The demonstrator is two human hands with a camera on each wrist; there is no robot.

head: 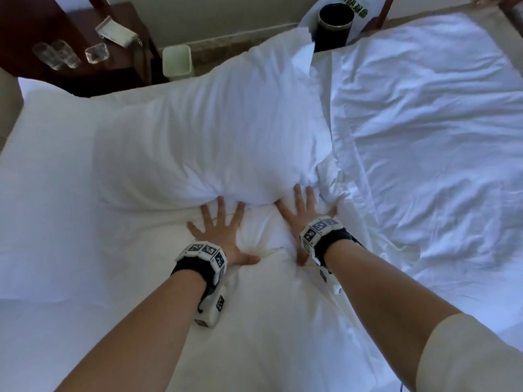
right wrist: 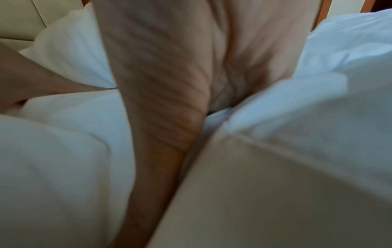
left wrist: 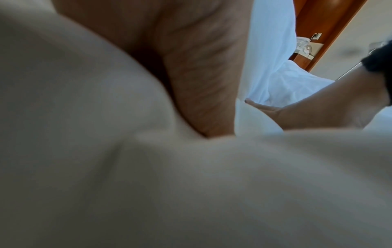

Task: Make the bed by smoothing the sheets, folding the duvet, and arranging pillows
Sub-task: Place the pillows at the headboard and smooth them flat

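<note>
A plump white pillow [head: 203, 137] lies across the middle of the bed. Just in front of it, both hands press flat on the white sheet [head: 254, 321] with fingers spread. My left hand [head: 223, 230] has its fingertips at the pillow's near edge. My right hand [head: 300, 216] lies beside it, its fingers reaching under the pillow's right corner. A rumpled white duvet [head: 424, 131] covers the right side of the bed. The wrist views show my left palm [left wrist: 191, 67] and my right palm [right wrist: 169, 67] against white fabric.
A dark wooden nightstand [head: 70, 38] at the back left holds glasses [head: 56, 56]. A white bin [head: 177, 62] stands on the floor beside it. A black cylinder [head: 334, 24] stands beyond the bed's far edge, behind the pillow.
</note>
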